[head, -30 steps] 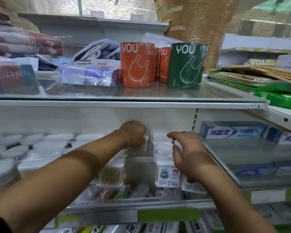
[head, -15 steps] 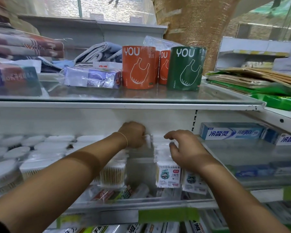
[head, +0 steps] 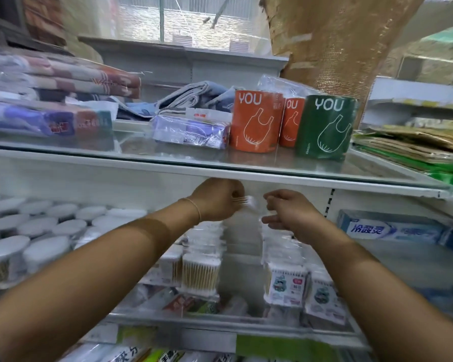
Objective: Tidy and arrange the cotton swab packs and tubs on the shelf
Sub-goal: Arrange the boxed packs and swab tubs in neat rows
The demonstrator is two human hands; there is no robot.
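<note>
Both my hands reach into the middle glass shelf [head: 168, 320]. My left hand [head: 217, 199] grips a clear pack of cotton swabs [head: 249, 205], its wooden sticks showing past my fingers, just under the upper shelf's edge. My right hand [head: 288, 212] hovers beside it with fingers loosely curled and holds nothing. Below them stand rows of clear swab packs [head: 202, 270] and labelled swab packs [head: 285, 286]. Several round white-lidded swab tubs [head: 37, 231] fill the shelf's left side.
The upper shelf [head: 220, 168] carries orange [head: 254, 121] and green [head: 327, 126] rolls marked YOU, a purple pack [head: 191, 134] and folded towels [head: 63, 82]. Toothpaste boxes [head: 392, 228] lie on the right shelf. More packets sit on the shelf below.
My left hand has lifted a swab pack out toward me, from behind the rows. My right hand has risen off the labelled packs and moved left toward it. The camera has tilted and come closer.
</note>
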